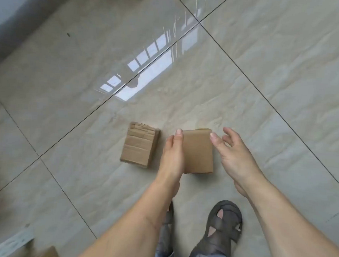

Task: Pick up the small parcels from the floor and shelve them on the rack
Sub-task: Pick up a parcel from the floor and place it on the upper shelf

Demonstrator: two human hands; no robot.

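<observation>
Two small brown cardboard parcels lie on the tiled floor. The taped left parcel (139, 144) sits alone, untouched. My two hands flank the plain right parcel (198, 150). My left hand (173, 153) rests along its left edge, fingers together, thumb tip at the far corner. My right hand (235, 155) hovers at its right edge with fingers spread and nothing in it. Whether the left hand grips the parcel cannot be told.
Glossy beige floor tiles (90, 58) with dark grout lines reflect a window. My feet in dark sandals (222, 230) stand just behind the parcels. Another cardboard piece (49, 254) and a pale object lie at the bottom left. A grey wall base runs along the top left.
</observation>
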